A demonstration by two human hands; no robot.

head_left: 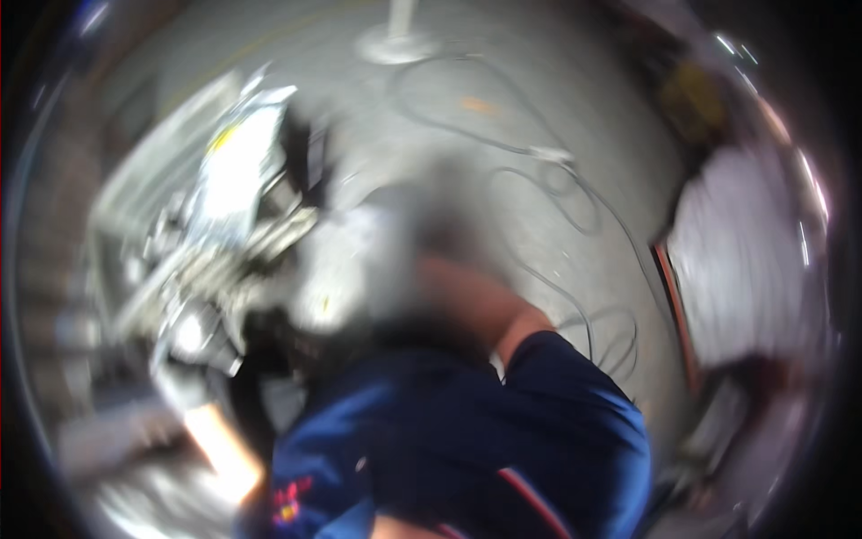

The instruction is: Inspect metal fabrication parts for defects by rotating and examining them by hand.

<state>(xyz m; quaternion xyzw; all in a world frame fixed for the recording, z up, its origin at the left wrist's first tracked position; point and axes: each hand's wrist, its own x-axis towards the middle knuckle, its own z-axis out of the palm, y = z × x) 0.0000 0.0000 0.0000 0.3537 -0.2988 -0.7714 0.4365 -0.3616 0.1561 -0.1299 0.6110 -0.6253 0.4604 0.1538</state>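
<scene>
Motion blur smears most of the view. My left arm reaches up at the lower left, and my left hand (pixel 180 377), seemingly in a pale glove, is beside a rounded grey thing (pixel 199 337) whose kind I cannot make out. Its fingers do not show clearly. My right forearm (pixel 476 301) stretches forward over the floor from a dark blue sleeve. At its end my right hand (pixel 435 211) is only a dark grey smear, so what it holds, if anything, is hidden. Left of it is a blurred pale shape (pixel 332 278).
At the left, a pale bin or cart (pixel 148 180) holds jumbled metal-looking parts and a bright white sheet-like piece (pixel 238 166). A grey cable (pixel 620 225) loops across the floor. A post with a round base (pixel 395 45) stands ahead. A white-covered stack (pixel 741 260) is at the right.
</scene>
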